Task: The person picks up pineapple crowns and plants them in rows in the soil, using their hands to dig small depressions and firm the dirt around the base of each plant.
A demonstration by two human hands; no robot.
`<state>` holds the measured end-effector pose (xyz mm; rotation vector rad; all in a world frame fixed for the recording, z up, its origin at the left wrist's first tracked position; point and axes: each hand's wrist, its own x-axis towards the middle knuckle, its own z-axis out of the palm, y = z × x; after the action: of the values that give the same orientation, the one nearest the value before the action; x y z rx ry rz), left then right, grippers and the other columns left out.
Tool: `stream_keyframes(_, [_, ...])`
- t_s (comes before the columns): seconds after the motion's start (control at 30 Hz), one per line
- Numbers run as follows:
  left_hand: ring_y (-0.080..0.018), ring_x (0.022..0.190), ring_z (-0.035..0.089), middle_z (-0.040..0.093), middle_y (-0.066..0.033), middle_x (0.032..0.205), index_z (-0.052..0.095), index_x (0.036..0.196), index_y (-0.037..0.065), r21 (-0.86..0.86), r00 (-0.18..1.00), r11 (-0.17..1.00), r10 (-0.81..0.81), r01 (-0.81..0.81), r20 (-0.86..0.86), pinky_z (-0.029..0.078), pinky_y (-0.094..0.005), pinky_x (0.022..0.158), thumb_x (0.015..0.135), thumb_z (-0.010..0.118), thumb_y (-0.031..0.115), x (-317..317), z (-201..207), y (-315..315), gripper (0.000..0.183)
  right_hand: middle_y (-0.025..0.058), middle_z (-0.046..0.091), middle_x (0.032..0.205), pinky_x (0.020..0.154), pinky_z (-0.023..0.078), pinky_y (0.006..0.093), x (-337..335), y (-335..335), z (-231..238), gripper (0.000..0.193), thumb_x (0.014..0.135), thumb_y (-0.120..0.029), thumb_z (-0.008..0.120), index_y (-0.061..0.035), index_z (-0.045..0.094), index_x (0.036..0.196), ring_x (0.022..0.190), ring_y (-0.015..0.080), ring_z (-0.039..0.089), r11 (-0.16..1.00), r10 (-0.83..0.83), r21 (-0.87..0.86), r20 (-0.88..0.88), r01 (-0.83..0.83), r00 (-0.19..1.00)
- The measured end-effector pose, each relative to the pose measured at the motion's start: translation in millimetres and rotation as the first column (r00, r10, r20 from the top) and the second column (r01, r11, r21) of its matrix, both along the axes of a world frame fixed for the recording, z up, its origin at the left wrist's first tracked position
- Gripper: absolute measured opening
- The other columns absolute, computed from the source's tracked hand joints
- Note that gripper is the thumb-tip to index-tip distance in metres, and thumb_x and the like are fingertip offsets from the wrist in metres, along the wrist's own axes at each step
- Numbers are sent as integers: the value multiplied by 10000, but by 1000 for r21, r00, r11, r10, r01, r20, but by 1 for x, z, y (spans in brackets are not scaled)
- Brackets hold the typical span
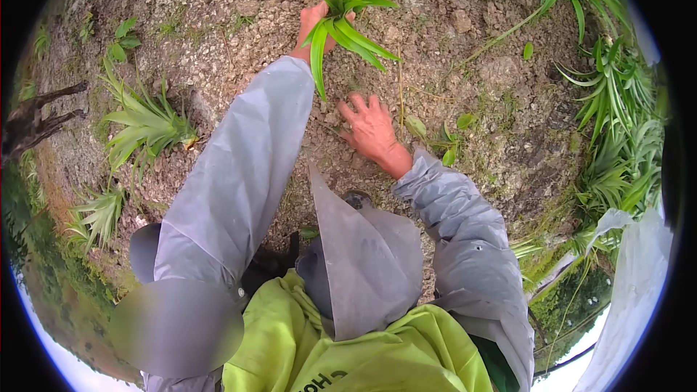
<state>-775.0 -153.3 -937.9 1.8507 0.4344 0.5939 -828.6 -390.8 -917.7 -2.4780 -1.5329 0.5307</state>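
My left hand (311, 27) is closed round the base of a green pineapple plant (341, 31). The plant's long pointed leaves fan out over the fingers and hide part of the grip, and its lower end is out of sight. Nearer to me, my right hand (372, 132) rests palm down on the brown, crumbly soil (465, 87). Its fingers are spread and hold nothing that I can see. A small leafy sprig (449, 147) stands just right of this hand's wrist.
Pineapple plants (149, 125) lie or stand on the left, with another (102, 212) closer to me. More pineapple plants (617, 94) crowd the right side, near a translucent plastic sheet (635, 276). Dark animal legs (47, 120) show at the far left.
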Motion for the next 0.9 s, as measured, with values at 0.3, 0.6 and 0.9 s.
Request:
stream_keyframes(0.3, [-74, 812, 674, 757, -11, 937, 722, 1209, 68, -4, 999, 1000, -15, 15, -52, 572, -274, 739, 908, 778, 122, 4, 6, -4, 311, 150, 700, 994, 758, 538, 332, 127, 15, -24, 411, 712, -198, 837, -59, 764, 1092, 814, 178, 661, 547, -271, 227, -862, 806, 427])
stream_keyframes(0.6, [-81, 756, 653, 745, -49, 845, 722, 1167, 54, 108, 1000, 994, 17, -17, 1, 558, -295, 707, 867, 821, 195, 4, -3, 2, 346, 258, 449, 1518, 1125, 429, 486, 166, 86, -24, 573, 949, -194, 632, -71, 466, 1483, 1365, 442, 476, 860, -204, 501, 163, 97, 965])
stream_keyframes(0.9, [-73, 708, 627, 735, -55, 793, 722, 1090, -6, 65, 999, 997, 41, -43, 28, 536, -288, 654, 856, 846, 235, -6, -4, 1, 357, 166, 625, 1360, 1012, 508, 502, 181, 100, -6, 467, 915, -162, 647, -130, 562, 1373, 1221, 419, 583, 886, -82, 433, -211, 168, 974])
